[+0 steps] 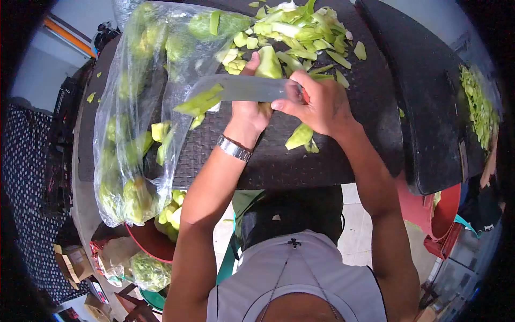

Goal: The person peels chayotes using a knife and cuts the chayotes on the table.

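My right hand [319,104] is closed around the handle of a broad-bladed knife [241,88]. The blade lies flat across the view, pointing left, with a strip of green peel [201,101] near its tip. Behind the blade is my left hand [249,110], which has a metal watch on the wrist and its thumb showing above the blade. It grips a peeled pale green vegetable [269,63], perhaps a chayote; the blade hides most of those fingers. Below the knife, a cut scrap [300,136] lies on the dark textured tabletop [257,161].
Left of my hands lies a clear plastic bag [182,70] of whole green vegetables. A heap of peelings [306,32] covers the far side. Below the table's left edge stands a red tub [153,241] with cut pieces; a black board [429,96] and a red bin [442,214] are at right.
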`<state>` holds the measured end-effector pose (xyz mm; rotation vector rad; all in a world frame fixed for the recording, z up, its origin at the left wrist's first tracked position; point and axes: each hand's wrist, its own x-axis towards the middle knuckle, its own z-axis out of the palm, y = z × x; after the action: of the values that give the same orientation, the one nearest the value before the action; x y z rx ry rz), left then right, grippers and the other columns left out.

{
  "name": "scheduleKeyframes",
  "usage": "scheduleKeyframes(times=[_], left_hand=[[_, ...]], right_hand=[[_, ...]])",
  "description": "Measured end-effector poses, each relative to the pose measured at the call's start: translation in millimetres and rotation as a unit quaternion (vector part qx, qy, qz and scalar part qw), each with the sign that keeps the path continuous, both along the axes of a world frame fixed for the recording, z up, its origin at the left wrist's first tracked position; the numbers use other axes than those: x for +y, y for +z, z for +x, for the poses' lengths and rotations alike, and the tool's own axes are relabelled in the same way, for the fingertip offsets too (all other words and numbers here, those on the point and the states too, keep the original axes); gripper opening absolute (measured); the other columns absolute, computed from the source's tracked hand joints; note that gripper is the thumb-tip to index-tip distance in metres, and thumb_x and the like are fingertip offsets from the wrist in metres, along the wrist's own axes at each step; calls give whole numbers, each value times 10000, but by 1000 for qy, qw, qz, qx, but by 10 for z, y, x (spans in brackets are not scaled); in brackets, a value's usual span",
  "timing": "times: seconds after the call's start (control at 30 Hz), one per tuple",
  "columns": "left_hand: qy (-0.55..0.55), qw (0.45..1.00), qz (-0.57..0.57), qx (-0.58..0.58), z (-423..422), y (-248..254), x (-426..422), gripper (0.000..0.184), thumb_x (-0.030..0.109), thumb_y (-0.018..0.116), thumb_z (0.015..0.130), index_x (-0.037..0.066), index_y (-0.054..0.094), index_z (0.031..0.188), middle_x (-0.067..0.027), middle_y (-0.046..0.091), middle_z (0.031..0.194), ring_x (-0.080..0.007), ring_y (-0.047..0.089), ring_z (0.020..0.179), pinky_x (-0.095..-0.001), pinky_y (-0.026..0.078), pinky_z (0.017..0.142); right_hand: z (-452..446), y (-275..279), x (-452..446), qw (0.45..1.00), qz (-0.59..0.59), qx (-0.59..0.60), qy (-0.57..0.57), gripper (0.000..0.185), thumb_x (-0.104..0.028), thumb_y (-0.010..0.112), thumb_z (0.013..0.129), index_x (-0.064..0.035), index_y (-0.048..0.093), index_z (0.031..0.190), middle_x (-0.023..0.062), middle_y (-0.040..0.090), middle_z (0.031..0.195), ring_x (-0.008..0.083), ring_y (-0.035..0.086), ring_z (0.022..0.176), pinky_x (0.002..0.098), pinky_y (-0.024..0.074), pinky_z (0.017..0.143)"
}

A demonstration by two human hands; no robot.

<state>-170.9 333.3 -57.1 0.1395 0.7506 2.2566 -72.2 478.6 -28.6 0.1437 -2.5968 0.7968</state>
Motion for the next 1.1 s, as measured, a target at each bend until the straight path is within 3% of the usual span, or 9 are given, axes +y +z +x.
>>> scheduleKeyframes(times=[0.1,0.2,0.3,0.53,0.63,0.73,0.87,0.97,1.1], left_hand=[[-17,999,25,23,-17,-4,-11,448,429,545,1035,55,615,1271,-123,717,1105,-289,708,988,-437,587,887],[23,998,-40,40,28,51,-16,424,412,502,1061,86,589,1318,-119,695,1166,-289,693,1037,-453,580,906],[143,989,-16,-39,50,66,54,399,397,485,1083,61,587,1273,-96,676,1179,-243,696,1007,-426,602,785],[59,998,24,9,-16,31,2,377,364,543,1063,52,595,1268,-97,685,1137,-256,696,1005,-412,592,830],[53,998,22,18,58,147,36,397,343,582,1029,31,613,1272,-118,711,1117,-270,691,1023,-427,565,905],[10,999,34,20,7,82,2,397,353,594,1016,39,620,1258,-119,705,1138,-269,687,1035,-423,574,901],[85,996,23,-1,110,43,12,447,418,473,1068,21,600,1230,-112,692,1078,-272,707,902,-408,603,716],[0,998,-29,52,38,21,-21,480,439,434,1064,24,598,1243,-123,672,1066,-322,672,891,-437,560,676],[-34,998,19,40,91,185,-5,472,413,481,1055,8,592,1271,-160,666,1028,-315,660,861,-424,538,669]], right_hand=[[-10,-21,2,999,21,25,-2,565,-603,809,794,-84,583,795,53,623,591,263,671,541,380,523,523],[-14,12,30,1000,2,-19,2,571,-625,802,782,-95,591,802,53,638,606,279,688,570,390,537,549],[-89,-62,203,996,32,-23,-80,573,-644,794,776,-106,599,803,52,639,608,294,689,581,415,543,573],[-45,-58,219,999,20,26,-41,474,-514,837,777,-110,600,851,31,567,572,227,601,498,365,456,502],[-10,48,121,1000,8,5,-7,533,-595,809,779,-111,591,828,59,634,619,297,680,574,431,536,570],[-11,32,105,999,1,29,28,531,-595,813,777,-116,589,832,47,623,605,291,675,560,425,533,558],[-63,-28,278,995,53,-15,-82,545,-627,794,780,-121,602,835,54,650,637,290,699,600,432,544,589],[-60,-62,439,992,14,1,-122,529,-641,778,785,-137,633,855,56,670,658,304,716,647,451,555,634],[-137,-37,663,973,0,-70,-219,622,-762,644,829,-156,704,961,139,746,846,357,746,853,484,569,779]])
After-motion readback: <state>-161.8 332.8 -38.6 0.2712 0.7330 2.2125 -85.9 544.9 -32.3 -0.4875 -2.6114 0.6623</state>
